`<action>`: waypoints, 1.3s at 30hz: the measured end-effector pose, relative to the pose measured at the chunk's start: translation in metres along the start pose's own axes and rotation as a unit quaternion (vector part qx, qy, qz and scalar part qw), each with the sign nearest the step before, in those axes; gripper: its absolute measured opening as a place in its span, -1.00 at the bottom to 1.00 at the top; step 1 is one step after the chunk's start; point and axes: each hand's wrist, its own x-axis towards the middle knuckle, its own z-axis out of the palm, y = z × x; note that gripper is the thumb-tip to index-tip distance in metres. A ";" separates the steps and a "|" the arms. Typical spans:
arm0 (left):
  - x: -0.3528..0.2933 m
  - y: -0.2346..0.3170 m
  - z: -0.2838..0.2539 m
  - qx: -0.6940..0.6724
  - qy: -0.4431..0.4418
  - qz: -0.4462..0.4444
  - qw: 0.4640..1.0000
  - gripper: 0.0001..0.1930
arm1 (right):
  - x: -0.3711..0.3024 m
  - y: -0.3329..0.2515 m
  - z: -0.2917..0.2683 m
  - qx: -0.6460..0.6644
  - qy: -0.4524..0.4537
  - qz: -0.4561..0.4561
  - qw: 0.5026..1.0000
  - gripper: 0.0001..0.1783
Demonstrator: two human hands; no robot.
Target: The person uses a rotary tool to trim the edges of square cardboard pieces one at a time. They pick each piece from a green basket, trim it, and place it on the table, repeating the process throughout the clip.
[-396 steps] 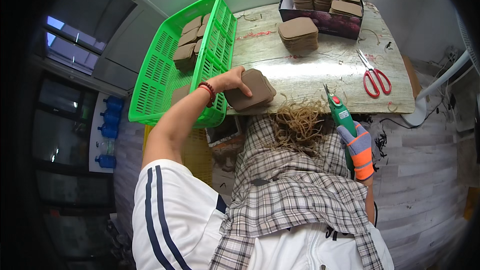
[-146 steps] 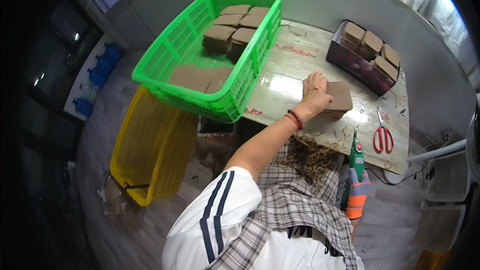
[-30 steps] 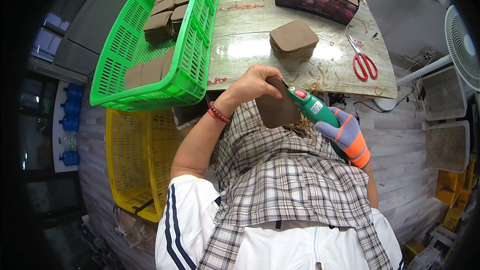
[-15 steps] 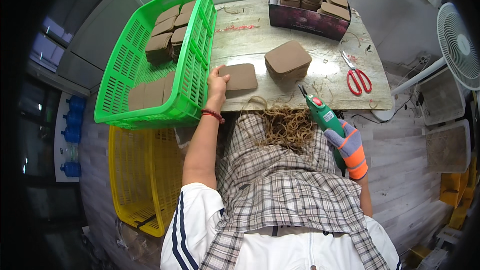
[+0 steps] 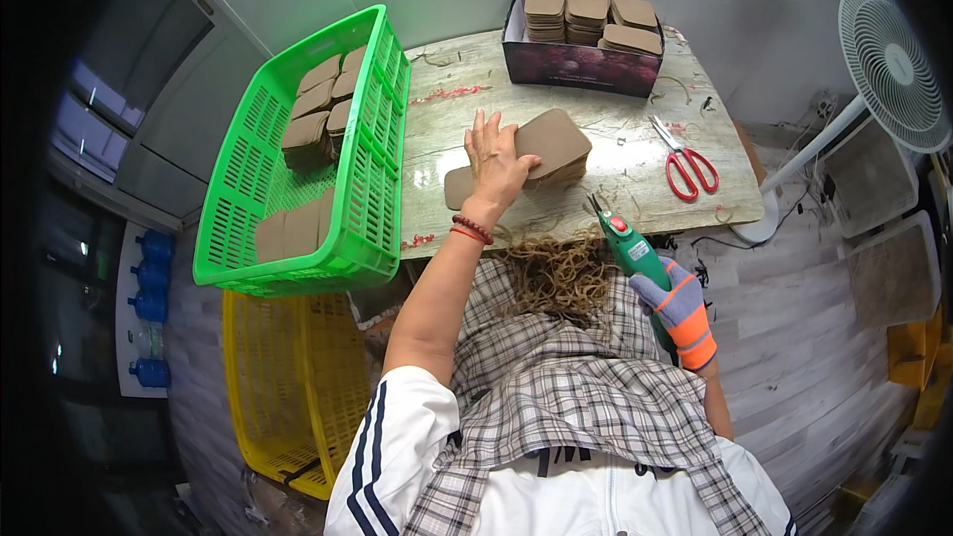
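Note:
My left hand [image 5: 494,161] is open, its fingers stretched out and the thumb on the left edge of a stack of brown rounded-corner pads [image 5: 556,142]. A loose brown pad [image 5: 457,187] lies flat on the table, partly hidden behind that hand and wrist. In a grey and orange glove, my right hand [image 5: 675,300] grips green electric scissors [image 5: 633,250] with a red button, their narrow metal tips pointing up at the table's front edge. A heap of curly brown trimmings [image 5: 559,278] rests on my checked apron [image 5: 586,397].
A green crate [image 5: 362,218] with stacked pads stands at the left, above a yellow crate [image 5: 268,387]. A dark box [image 5: 581,71] of pads sits at the table's back. Red-handled scissors [image 5: 692,171] lie on the right of the table [image 5: 447,109]; a white fan [image 5: 893,65] stands beyond.
My left hand has let go of the loose pad and moved right to the stack, its fingers now spread. The loose pad lies behind it. My right hand still holds the electric scissors.

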 end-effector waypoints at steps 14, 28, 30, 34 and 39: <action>-0.019 0.075 -0.027 -0.824 0.066 -0.286 0.485 -0.73 | -0.002 -0.026 0.003 -0.013 0.083 -0.061 0.995 -0.73; -0.035 0.119 -0.012 -0.891 0.055 -0.334 0.302 -0.65 | -0.006 -0.039 0.003 0.058 0.075 -0.027 0.995 -0.69; -0.042 0.119 -0.011 -0.887 0.037 -0.328 0.321 -0.65 | -0.008 -0.043 0.005 0.064 0.083 -0.027 0.994 -0.76; -0.061 0.118 -0.004 -0.882 -0.002 -0.315 0.351 -0.66 | -0.006 -0.041 0.001 0.077 0.078 -0.034 0.993 -0.69; -0.089 0.111 0.000 -0.867 -0.055 -0.319 0.379 -0.69 | -0.005 -0.043 -0.001 0.082 0.086 -0.032 0.992 -0.69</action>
